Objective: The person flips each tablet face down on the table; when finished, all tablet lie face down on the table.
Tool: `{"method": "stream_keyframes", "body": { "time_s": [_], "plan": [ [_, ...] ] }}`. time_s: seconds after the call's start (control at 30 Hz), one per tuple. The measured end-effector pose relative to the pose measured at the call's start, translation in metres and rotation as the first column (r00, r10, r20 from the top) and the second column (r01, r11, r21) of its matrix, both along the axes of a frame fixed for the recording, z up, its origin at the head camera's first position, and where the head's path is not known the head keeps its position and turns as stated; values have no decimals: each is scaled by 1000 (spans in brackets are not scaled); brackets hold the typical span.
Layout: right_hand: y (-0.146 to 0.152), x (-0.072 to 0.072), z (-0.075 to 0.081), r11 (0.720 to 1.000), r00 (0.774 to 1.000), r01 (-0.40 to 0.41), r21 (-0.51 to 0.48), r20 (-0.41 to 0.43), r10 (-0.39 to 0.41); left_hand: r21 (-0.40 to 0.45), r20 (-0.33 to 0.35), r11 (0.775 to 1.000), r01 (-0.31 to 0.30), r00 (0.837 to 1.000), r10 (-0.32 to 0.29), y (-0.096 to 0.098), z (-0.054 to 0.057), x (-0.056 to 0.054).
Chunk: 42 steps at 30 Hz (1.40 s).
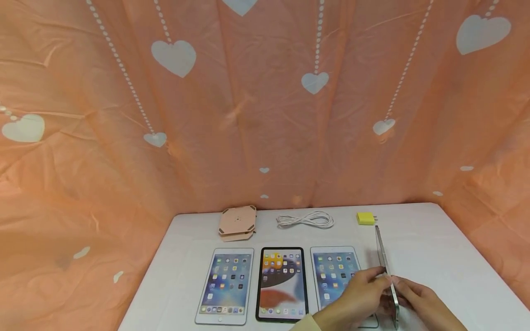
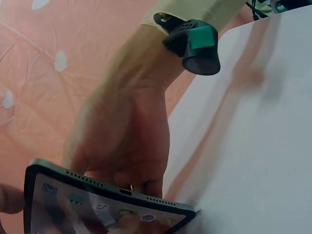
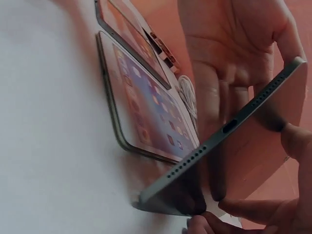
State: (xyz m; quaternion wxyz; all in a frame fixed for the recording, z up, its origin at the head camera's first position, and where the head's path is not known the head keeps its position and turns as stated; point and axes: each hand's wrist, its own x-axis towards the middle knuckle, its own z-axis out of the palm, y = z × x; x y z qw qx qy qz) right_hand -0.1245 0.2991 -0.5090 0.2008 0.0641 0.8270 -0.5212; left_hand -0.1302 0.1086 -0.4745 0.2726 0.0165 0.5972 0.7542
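A thin tablet [image 1: 382, 255] stands on edge at the right of the table, both hands on its lower part. From its left side my left hand [image 1: 360, 292] grips it; my right hand [image 1: 426, 301] holds it from the right. In the left wrist view, the lit screen with app icons shows below my right palm [image 2: 122, 122]. A charging port [image 2: 126, 192] and speaker holes line its near edge. The right wrist view shows my left hand [image 3: 234, 53] across the tablet's edge [image 3: 229, 126]. Beneath my left forearm lies a white-framed tablet [image 1: 333, 273], partly covered.
Left of the hands lie a black-framed tablet [image 1: 282, 282] and a white-framed tablet [image 1: 225, 282], screens up. Along the back are a pink folding stand [image 1: 238, 220], a coiled white cable [image 1: 306, 219] and a yellow charger plug [image 1: 365, 218]. An orange curtain [image 1: 265, 115] hangs behind.
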Motion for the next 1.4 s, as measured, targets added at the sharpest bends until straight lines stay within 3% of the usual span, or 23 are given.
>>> {"method": "stream_keyframes", "body": {
  "time_s": [0.17,0.3,0.47,0.6,0.73,0.97,1.1,1.2,1.3,1.4],
  "plan": [
    [-14,6,-4,992,999,30,126,-26,-27,8,-56,1000,-1,998,2,-18,-5,-2],
    [-16,9,-6,964,998,40,264,-48,-28,29,-71,1000,-5,997,7,-27,-10,-3],
    [-8,11,-6,909,998,15,417,-60,11,97,-45,994,-41,998,46,-25,-20,-2],
    [-1,11,-5,895,998,24,446,-66,7,87,-37,991,-99,994,103,-18,-26,0],
    [6,10,-4,882,997,49,468,-77,-14,35,-40,988,-152,987,153,-10,-30,0],
    [18,5,-4,889,996,54,455,-82,-18,-57,-58,979,-195,980,192,1,-32,-2],
    [25,-2,-3,888,993,27,459,-113,28,-114,-61,971,-211,977,205,5,-34,-4],
    [29,-7,-3,871,988,6,491,-137,71,-163,-79,964,-211,977,201,8,-36,-6],
    [32,-11,-4,853,984,3,522,-152,89,-242,-140,946,-216,973,186,11,-39,-8],
    [33,-14,-6,845,983,21,534,-163,79,-344,-228,909,-235,960,161,13,-43,-8]
  ]
}}
